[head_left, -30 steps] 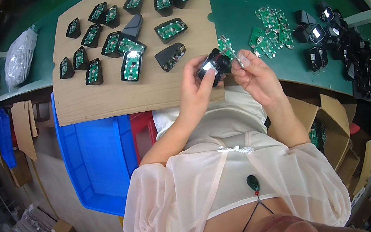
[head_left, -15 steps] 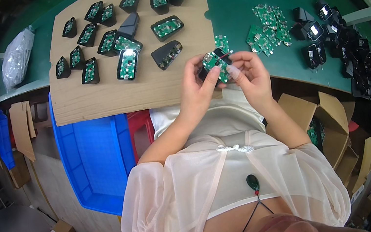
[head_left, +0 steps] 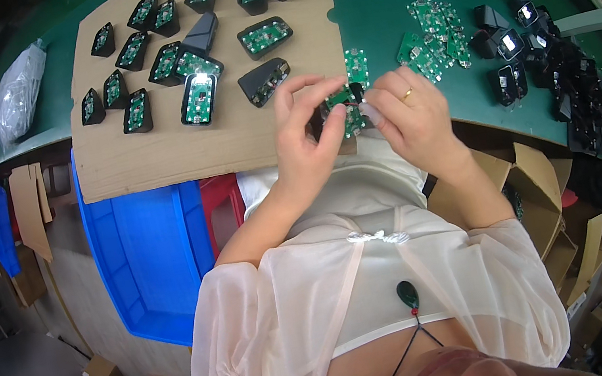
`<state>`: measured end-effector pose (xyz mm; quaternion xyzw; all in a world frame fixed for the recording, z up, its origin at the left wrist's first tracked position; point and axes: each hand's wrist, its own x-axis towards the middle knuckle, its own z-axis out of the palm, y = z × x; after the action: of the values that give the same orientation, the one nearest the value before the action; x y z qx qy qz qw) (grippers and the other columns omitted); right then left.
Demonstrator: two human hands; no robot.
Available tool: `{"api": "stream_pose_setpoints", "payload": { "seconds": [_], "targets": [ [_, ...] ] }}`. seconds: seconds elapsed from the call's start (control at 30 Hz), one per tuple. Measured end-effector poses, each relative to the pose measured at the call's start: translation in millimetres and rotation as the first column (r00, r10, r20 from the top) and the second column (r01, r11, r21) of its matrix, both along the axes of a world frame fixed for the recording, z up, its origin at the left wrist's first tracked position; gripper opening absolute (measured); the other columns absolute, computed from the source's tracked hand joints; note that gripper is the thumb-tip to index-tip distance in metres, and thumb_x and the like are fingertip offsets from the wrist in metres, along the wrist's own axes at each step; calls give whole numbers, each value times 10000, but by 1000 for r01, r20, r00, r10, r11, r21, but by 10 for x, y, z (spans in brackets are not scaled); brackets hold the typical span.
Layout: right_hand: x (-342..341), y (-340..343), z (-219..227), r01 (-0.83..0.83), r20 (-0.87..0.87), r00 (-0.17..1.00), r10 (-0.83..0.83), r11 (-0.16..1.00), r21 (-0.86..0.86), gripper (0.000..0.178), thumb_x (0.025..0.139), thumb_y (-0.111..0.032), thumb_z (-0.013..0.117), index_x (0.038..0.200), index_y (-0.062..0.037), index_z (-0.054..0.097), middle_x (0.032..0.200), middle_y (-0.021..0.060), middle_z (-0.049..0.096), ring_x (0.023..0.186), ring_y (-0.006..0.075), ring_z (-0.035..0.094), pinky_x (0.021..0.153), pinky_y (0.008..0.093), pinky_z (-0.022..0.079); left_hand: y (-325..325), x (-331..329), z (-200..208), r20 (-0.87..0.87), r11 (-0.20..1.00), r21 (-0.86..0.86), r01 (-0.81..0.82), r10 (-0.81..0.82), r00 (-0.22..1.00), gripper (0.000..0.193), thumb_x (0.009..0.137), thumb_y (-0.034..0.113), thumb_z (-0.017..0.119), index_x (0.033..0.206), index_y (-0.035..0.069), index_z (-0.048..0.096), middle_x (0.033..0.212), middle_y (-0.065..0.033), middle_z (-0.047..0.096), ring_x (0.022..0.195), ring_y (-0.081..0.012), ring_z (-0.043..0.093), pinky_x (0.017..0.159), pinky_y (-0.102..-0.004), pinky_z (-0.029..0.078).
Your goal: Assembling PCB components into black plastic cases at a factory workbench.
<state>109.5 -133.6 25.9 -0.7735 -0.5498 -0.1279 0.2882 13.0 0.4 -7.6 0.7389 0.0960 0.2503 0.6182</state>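
Board [head_left: 354, 121] now over black case [head_left: 318, 127], apart a second ago; left hand [head_left: 304, 129] grips both, right hand [head_left: 408, 110] bunched at board edge, I can't tell on what.

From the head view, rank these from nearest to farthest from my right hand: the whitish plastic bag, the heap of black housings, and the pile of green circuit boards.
From your right hand:
1. Pile of green circuit boards: just ahead, slightly right.
2. Heap of black housings: farther right.
3. Whitish plastic bag: far left.
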Motion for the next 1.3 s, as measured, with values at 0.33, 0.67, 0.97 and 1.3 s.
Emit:
{"api": "stream_pose_setpoints", "payload": {
  "seconds": [0.33,0.67,0.97,1.3],
  "targets": [
    [26,17,281,-46,258,959,113,967,-252,125,646,-112,553,761,-76,519,736,18,459,705,174,466,570,283,350,-35,30,40,192,952,282,-117,64,979,247,706,-39,656,906,104,639,1060,-101,470,609,-131,543,519,-258,437],
    [-1,34,31,-38,-140,989,52,994,103,191,646,-43,661,819,-59,580,785,44,558,717,205,522,614,306,393,9,-5,39,53,996,-74,55,-51,997,94,778,19,611,868,45,607,964,-52,484,678,-104,506,565,-216,416],
    [-86,6,-96,20,-397,912,104,954,298,191,636,45,660,794,-38,592,763,62,586,678,216,536,580,301,406,-17,-62,82,-8,872,-437,219,-247,969,187,825,29,567,1005,27,519,963,-38,479,825,-72,475,666,-188,417],
    [-27,-3,31,-130,-173,970,169,968,214,222,595,56,668,774,-33,571,718,71,565,628,217,528,521,299,427,-60,-58,98,19,953,-300,54,-50,999,272,799,47,580,1058,25,498,941,-51,507,787,-100,507,619,-210,423]
  ]
}}
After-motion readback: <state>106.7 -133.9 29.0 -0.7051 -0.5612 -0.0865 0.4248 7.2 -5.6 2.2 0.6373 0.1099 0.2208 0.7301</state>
